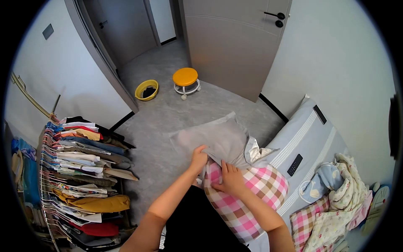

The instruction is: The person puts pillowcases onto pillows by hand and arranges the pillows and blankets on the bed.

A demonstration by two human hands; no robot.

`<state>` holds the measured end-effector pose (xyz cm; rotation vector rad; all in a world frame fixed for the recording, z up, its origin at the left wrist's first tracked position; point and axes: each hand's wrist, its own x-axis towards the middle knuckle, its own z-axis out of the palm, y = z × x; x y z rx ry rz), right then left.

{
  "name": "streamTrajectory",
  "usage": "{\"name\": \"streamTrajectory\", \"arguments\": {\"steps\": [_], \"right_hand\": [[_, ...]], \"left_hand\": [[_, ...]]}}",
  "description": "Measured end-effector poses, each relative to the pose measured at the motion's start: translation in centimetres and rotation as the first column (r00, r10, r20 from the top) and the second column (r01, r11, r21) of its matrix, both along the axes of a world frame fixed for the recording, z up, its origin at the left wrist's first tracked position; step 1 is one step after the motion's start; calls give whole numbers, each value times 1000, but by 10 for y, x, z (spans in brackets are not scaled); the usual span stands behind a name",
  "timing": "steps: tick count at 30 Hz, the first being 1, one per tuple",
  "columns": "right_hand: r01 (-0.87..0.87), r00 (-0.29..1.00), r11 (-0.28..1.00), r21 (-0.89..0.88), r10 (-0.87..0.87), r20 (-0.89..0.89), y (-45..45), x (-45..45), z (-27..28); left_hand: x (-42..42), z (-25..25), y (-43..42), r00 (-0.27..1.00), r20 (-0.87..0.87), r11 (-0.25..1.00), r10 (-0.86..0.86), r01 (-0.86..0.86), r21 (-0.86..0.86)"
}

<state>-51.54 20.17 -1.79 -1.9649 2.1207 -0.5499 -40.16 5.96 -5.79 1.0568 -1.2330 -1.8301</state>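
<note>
A plump pink, brown and white checked pillow (264, 185) lies across the front of my body and the bed edge. Its far end is inside a grey see-through bag (210, 136) that hangs out over the floor. My left hand (199, 159) is closed on the bag's near rim. Close beside it, my right hand (231, 178) grips the checked fabric near the bag's mouth, fingertips at the rim and thumb bent on the pillow. A shiny silvery flap (254, 151) sticks out at the bag's right side.
Clothes on hangers (84, 168) fill a rack at left. A striped bed (289, 145) holds two remotes (295, 164), a second checked pillow (300, 220) and a crumpled floral blanket (348, 185). Beyond stand an orange-topped stool (185, 77), a yellow basin (147, 90) and an open door (235, 42).
</note>
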Motion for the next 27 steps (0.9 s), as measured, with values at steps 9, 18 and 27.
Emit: {"name": "streamTrajectory", "arguments": {"steps": [9, 18, 27], "right_hand": [[325, 928, 919, -223, -264, 262, -50, -57, -40], [736, 136, 653, -180, 118, 984, -102, -78, -75], [305, 925, 950, -69, -278, 261, -21, -128, -56]], "left_hand": [[-21, 71, 27, 934, 358, 817, -9, 213, -536], [-46, 80, 84, 890, 456, 698, -3, 328, -637], [20, 4, 61, 696, 700, 689, 159, 430, -584]]}}
